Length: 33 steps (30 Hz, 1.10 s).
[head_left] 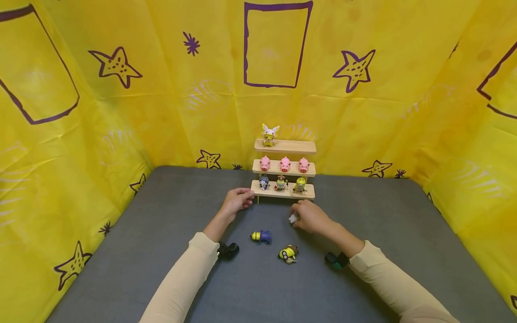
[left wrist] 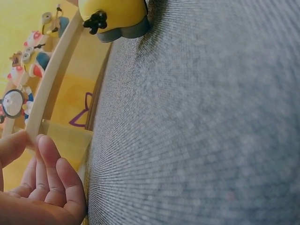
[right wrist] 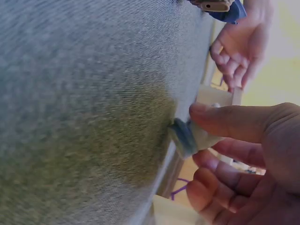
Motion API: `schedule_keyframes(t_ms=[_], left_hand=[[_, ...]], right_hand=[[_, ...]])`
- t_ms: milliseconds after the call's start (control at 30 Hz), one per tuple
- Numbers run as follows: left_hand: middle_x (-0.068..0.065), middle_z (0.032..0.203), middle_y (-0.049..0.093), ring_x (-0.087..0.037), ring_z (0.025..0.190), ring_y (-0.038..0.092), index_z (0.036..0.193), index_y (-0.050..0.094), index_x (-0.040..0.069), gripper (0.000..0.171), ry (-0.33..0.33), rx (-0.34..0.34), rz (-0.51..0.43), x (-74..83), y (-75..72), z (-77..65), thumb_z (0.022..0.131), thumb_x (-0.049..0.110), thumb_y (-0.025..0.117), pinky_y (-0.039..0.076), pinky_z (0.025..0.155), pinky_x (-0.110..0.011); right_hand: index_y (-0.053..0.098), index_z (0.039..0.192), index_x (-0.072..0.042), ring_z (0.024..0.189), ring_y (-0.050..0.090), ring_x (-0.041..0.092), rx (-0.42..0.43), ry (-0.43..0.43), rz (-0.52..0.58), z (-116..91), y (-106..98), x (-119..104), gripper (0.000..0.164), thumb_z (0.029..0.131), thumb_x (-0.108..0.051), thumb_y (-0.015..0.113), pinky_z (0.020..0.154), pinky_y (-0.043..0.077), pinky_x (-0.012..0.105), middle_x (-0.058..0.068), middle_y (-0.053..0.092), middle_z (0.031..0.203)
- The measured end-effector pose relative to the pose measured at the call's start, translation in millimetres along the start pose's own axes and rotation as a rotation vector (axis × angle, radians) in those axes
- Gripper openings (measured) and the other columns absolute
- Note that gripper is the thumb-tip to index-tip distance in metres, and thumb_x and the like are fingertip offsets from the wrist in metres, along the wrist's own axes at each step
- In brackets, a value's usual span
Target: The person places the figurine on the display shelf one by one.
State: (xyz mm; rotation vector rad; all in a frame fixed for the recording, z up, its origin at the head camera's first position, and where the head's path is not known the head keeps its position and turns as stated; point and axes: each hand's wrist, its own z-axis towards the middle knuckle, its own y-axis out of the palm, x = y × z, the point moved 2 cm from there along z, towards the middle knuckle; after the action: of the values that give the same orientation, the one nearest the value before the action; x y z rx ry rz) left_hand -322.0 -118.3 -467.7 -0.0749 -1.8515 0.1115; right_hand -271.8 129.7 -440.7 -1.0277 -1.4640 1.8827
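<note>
A three-tier wooden display stand (head_left: 285, 193) stands at the back of the table. My left hand (head_left: 237, 200) pinches the left end of its lowest board between thumb and forefinger, as the left wrist view shows. In front of the stand's right half, my right hand (head_left: 311, 216) holds a small white figurine (head_left: 292, 218) with a blue-grey band near its base (right wrist: 183, 137). Thumb and fingers grip its sides close over the table, covering much of it. Two figurines lie on the table between my arms: a yellow one in blue (head_left: 260, 237) and a yellow goggled one (head_left: 288, 254).
On the lowest board stand a dark-blue figurine (head_left: 264, 182), a crowned one (head_left: 280, 183) and a yellow one (head_left: 300, 185). Three pink pigs (head_left: 285, 164) line the middle board. A white-eared yellow figurine (head_left: 269, 135) tops the stand. Yellow cloth (head_left: 161, 121) hangs behind.
</note>
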Motion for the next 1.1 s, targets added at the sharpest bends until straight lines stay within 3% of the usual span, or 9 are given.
schedule_keyframes(t_ms=[200, 300, 433, 700, 1100], left_hand=[[-0.009, 0.099, 0.069, -0.01, 0.072, 0.062, 0.121, 0.064, 0.003, 0.032, 0.007, -0.001, 0.0, 0.4, -0.3, -0.3, 0.095, 0.021, 0.065, 0.052, 0.068, -0.024], [-0.009, 0.099, 0.069, -0.01, 0.072, 0.062, 0.121, 0.064, 0.003, 0.032, 0.009, -0.001, -0.002, 0.4, -0.4, 0.2, 0.094, 0.02, 0.065, 0.053, 0.068, -0.024], [-0.009, 0.099, 0.07, -0.01, 0.073, 0.063, 0.12, 0.065, 0.003, 0.031, 0.005, -0.002, -0.002, -0.3, 0.2, 1.1, 0.094, 0.021, 0.066, 0.053, 0.068, -0.024], [-0.008, 0.098, 0.07, -0.009, 0.072, 0.063, 0.12, 0.065, 0.003, 0.031, 0.01, 0.003, -0.002, 0.5, 0.9, 0.7, 0.095, 0.02, 0.065, 0.052, 0.067, -0.024], [-0.008, 0.098, 0.07, -0.009, 0.072, 0.063, 0.121, 0.065, 0.003, 0.031, 0.005, 0.0, -0.001, 1.8, 1.4, -2.3, 0.095, 0.02, 0.065, 0.052, 0.067, -0.024]], right_hand=[[0.067, 0.093, -0.008, 0.081, 0.054, 0.016, 0.001, -0.088, 0.07, -0.5, -0.9, 0.4, 0.026, 0.071, 0.0, 0.078, 0.072, 0.047, 0.032, 0.002, 0.062, 0.085], [0.071, 0.089, -0.01, 0.084, 0.054, 0.017, 0.016, -0.156, 0.056, -0.9, -0.8, -0.4, 0.021, 0.073, 0.003, 0.075, 0.074, 0.047, 0.032, 0.002, 0.063, 0.088], [0.075, 0.093, -0.012, 0.088, 0.056, 0.02, 0.011, -0.186, 0.039, -2.0, -0.8, 1.4, 0.024, 0.074, 0.003, 0.074, 0.076, 0.047, 0.034, 0.004, 0.066, 0.092], [0.072, 0.108, -0.012, 0.09, 0.058, 0.02, -0.055, -0.157, 0.028, -1.3, 4.0, 4.0, 0.031, 0.078, -0.001, 0.074, 0.076, 0.048, 0.035, 0.005, 0.067, 0.098], [0.071, 0.104, -0.01, 0.087, 0.055, 0.015, -0.052, -0.12, 0.036, -1.3, 5.9, 0.5, 0.023, 0.083, -0.016, 0.076, 0.075, 0.048, 0.031, 0.001, 0.066, 0.095]])
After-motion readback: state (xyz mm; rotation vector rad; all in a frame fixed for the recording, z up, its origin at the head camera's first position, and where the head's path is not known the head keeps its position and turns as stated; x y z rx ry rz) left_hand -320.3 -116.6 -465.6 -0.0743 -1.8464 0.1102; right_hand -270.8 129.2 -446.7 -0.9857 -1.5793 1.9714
